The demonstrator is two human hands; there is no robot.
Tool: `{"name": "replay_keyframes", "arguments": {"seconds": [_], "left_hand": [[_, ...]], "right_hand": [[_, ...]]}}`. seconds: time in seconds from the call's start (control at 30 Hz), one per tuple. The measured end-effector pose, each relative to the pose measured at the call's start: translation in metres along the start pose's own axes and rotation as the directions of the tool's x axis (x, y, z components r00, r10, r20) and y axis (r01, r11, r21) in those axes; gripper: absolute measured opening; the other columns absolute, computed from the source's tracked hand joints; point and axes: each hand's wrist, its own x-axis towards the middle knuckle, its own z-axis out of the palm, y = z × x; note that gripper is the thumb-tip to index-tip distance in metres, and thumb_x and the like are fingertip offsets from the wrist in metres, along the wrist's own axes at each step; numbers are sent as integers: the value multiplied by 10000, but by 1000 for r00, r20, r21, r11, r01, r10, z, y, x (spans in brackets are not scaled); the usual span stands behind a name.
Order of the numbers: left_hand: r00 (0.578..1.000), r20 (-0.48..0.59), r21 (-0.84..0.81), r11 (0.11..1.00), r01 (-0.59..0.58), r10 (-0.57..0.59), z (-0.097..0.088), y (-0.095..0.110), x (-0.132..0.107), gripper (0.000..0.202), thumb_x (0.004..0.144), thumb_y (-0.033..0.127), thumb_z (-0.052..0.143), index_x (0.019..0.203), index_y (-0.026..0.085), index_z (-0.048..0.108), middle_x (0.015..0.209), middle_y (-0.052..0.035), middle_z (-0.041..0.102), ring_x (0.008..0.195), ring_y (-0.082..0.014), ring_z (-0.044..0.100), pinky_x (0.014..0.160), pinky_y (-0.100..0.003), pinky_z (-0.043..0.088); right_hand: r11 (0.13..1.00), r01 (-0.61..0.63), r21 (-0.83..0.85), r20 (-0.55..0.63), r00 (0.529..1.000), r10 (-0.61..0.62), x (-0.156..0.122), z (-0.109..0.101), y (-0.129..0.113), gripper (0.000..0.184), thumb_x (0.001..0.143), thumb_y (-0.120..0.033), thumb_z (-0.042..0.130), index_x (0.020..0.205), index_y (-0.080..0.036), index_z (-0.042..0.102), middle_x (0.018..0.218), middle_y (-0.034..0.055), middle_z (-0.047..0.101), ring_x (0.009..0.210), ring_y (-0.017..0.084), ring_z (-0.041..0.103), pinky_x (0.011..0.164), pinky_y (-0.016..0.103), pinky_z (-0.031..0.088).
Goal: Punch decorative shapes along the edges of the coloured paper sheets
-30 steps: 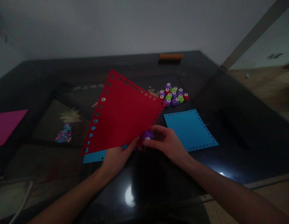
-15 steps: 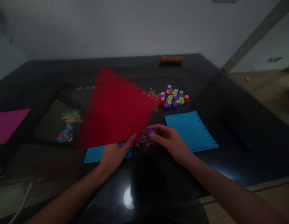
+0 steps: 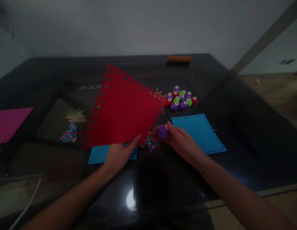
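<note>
My left hand (image 3: 119, 155) pinches the bottom corner of a red paper sheet (image 3: 123, 115), thumb on top and the other fingers behind it. Punched holes run along the sheet's edges. Just right of that corner, my right hand (image 3: 183, 140) holds a purple craft punch (image 3: 162, 131) between thumb and fingers, its slot turned to the left and apart from the paper. Beneath the hands lies a small heap of coloured paper bits (image 3: 152, 143). A blue sheet (image 3: 98, 154) shows partly under the red one.
Several purple, green and red craft punches (image 3: 182, 98) stand grouped behind. A punched blue sheet (image 3: 195, 132) lies right, pink paper (image 3: 10, 124) far left. Another confetti heap (image 3: 69, 132) lies left, and a brown roll (image 3: 179, 59) at the back of the dark glossy table (image 3: 158, 191).
My right hand has drawn the purple punch away from the red sheet's edge, to the right, and turned it so its slot shows. My left hand keeps its hold on the sheet.
</note>
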Motion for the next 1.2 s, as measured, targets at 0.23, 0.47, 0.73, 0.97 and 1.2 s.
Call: {"name": "replay_keyframes", "arguments": {"seconds": [0.23,0.47,0.73,0.97,1.2], "left_hand": [[999,-37,38,999,-14,15,-1,2,1,325,807,426,512,622,216,678,732,-43,738,768,-235,672,909,-355,457],[999,-26,2,999,-36,36,-1,7,1,299,815,388,511,622,214,658,725,-42,739,755,-226,683,846,-335,497],[998,-42,16,999,-40,41,-2,5,1,296,819,405,513,646,222,668,749,-37,744,794,-234,683,888,-351,483],[998,-62,17,1000,2,-1,-1,2,1,304,806,441,518,665,221,673,783,-44,748,828,-251,677,905,-363,480],[999,-48,9,1000,-8,8,0,-1,2,302,811,436,510,660,217,654,761,-43,740,813,-244,677,889,-348,480]], "right_hand": [[968,112,-223,24,994,-109,2,-2,3,377,898,-511,462,906,-195,669,906,47,705,886,188,650,877,365,470],[722,281,-632,170,960,-225,-3,0,-3,288,937,-400,447,1013,-197,637,961,31,686,908,166,619,811,294,450],[719,272,-639,189,962,-196,-2,0,-2,270,928,-401,458,999,-210,636,962,25,693,892,180,624,786,306,458],[808,233,-542,109,972,-207,-2,0,-5,224,892,-382,528,1014,-238,648,982,20,691,921,183,621,789,316,479],[901,166,-402,93,986,-140,-2,-2,-2,253,795,-331,662,1032,-243,650,1016,17,678,881,165,628,743,302,508]]}}
